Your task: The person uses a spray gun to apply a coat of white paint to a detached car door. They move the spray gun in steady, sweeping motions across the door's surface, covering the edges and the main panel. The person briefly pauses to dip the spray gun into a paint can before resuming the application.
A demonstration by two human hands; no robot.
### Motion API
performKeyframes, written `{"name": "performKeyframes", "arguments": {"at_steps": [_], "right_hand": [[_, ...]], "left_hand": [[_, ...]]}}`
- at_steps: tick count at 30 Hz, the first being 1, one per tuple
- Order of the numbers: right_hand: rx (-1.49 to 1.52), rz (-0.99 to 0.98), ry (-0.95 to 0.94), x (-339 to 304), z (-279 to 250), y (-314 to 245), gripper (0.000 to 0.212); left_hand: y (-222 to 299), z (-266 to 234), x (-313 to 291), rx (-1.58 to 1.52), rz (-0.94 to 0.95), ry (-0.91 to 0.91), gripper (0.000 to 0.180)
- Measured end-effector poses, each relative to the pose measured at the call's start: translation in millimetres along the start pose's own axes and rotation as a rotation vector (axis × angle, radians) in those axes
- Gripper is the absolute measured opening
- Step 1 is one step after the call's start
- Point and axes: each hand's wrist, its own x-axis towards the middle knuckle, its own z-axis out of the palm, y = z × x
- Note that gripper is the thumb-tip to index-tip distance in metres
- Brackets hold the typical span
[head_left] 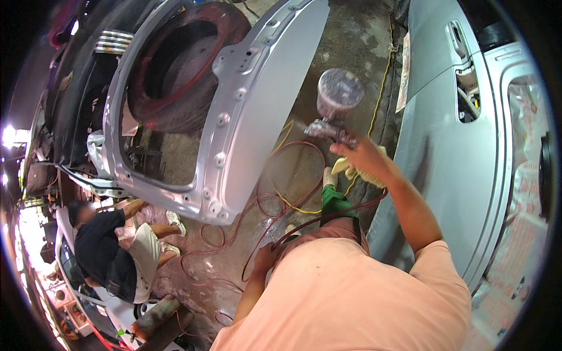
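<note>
My right hand [355, 151] is closed around the handle of a spray gun [328, 130]. A clear cup [339, 93] with a whitish lid sits upright on top of the gun. The gun's nozzle end points left, toward a grey car door panel [266, 111] with an open window frame, and stands apart from it. My left hand [266, 257] is low by my waist, closed on a red hose [304, 229] that runs across my front to the right. A pale yellow cloth or glove [372, 169] shows below my right wrist.
A car's grey side [427, 152] stands close on my right, with plastic film [518, 281] at its edge. A dark tire [187, 70] sits behind the panel. Hose loops [228, 234] and a yellow cord [383, 88] lie on the wet-looking floor. Another person [108, 251] is seated at left.
</note>
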Motion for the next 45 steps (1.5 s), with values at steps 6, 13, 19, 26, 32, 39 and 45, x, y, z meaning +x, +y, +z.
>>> {"name": "performKeyframes", "arguments": {"at_steps": [6, 13, 19, 26, 32, 39, 45], "right_hand": [[-0.033, 0.044, 0.131, 145, -144, 15, 0.032], [-0.183, -0.084, 0.313, 293, -284, 38, 0.039], [-0.102, -0.162, 0.431, 332, -305, 37, 0.047], [-0.225, 0.000, 0.228, 239, -195, 14, 0.049], [-0.139, 0.014, -0.088, 90, -35, -20, 0.060], [-0.213, 0.026, -0.387, -62, 125, -43, 0.059], [-0.202, -0.020, -0.526, -122, 192, -105, 0.051]], "left_hand": [[143, -12, 58, -0.086, -0.014, -0.043, 0.042], [243, -17, 72, -0.210, 0.101, -0.019, 0.039], [215, 15, 79, -0.254, 0.060, -0.037, 0.040], [160, 11, 45, -0.226, -0.026, -0.054, 0.046], [65, 30, 8, -0.050, -0.044, -0.087, 0.047], [-45, 37, -44, 0.062, 0.049, -0.034, 0.050], [-96, 53, -87, 0.002, 0.084, 0.156, 0.042]]}}
